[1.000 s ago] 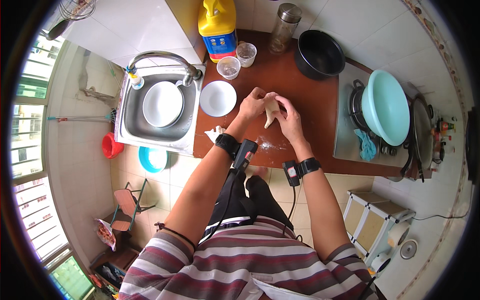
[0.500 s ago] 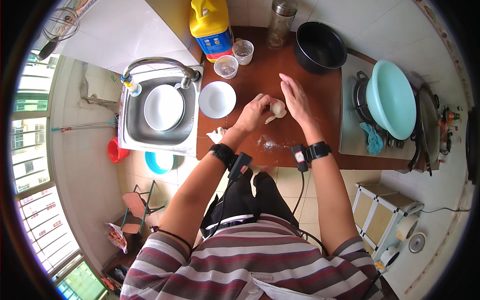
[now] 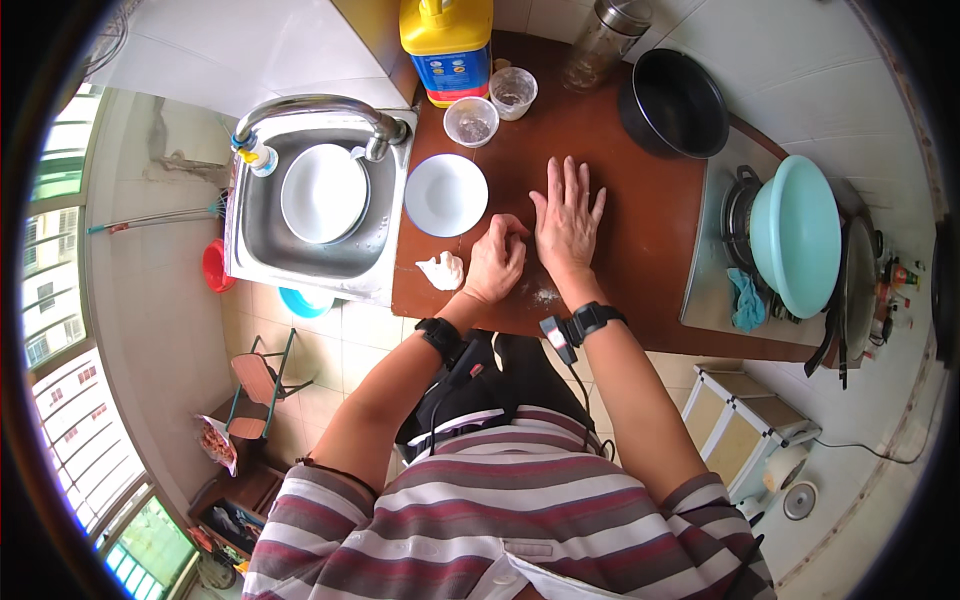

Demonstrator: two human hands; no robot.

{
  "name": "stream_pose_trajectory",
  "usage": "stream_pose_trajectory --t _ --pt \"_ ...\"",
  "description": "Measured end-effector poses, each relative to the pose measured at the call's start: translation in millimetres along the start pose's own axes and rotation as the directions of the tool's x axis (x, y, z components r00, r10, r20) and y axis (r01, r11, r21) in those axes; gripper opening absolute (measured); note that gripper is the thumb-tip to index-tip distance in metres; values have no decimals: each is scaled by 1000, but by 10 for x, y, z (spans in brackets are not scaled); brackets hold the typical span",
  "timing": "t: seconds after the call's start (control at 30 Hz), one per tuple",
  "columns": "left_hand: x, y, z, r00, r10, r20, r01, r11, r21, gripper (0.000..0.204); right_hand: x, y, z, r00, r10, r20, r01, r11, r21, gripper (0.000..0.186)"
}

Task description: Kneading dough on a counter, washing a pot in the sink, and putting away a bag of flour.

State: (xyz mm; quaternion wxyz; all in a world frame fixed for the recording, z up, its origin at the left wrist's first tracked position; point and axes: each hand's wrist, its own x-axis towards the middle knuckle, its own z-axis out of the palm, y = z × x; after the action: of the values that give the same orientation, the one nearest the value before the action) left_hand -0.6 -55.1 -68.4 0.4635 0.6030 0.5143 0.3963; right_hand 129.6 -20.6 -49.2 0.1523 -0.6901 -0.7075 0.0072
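My right hand [image 3: 568,222] lies palm down on the brown countertop [image 3: 640,240], its fingers stretched and spread. Whatever may be under that palm is hidden. Just left of it, my left hand [image 3: 497,258] is closed with curled fingers; what it holds, if anything, cannot be seen. A lumpy white piece that looks like dough [image 3: 442,270] rests on the counter beside my left wrist. White powder [image 3: 546,296] is scattered near the front edge, by my right wrist. Beyond my left hand stands a white bowl [image 3: 447,195].
Two clear plastic cups [image 3: 471,122], a yellow jug [image 3: 446,50] and a glass jar [image 3: 606,45] stand at the back. A black pot [image 3: 673,104] is back right; a turquoise basin [image 3: 797,236] leans on the stove. Left, a steel sink [image 3: 262,262] holds white dishes [image 3: 324,194].
My right hand has turned from edge-on to palm down on the counter. My left hand has drawn back and curled; the pale dough piece at its fingertips is out of sight.
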Motion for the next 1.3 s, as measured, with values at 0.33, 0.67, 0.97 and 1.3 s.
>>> stream_pose_trajectory --t 0.33,0.67,0.97,1.3 --pt "-6 71 24 996 75 -56 -70 994 89 20 921 260 265 960 133 -247 -46 943 330 28" --pt "-1 92 22 996 76 -55 -71 993 89 22 225 526 29 996 -83 -12 78 862 502 32" --pt "-17 43 21 995 74 -74 -67 993 94 25 -229 97 -389 995 -72 -73 93 928 361 17" --pt "-45 59 -3 999 14 -41 -11 998 66 28 -32 139 107 978 -122 -167 145 980 135 21"
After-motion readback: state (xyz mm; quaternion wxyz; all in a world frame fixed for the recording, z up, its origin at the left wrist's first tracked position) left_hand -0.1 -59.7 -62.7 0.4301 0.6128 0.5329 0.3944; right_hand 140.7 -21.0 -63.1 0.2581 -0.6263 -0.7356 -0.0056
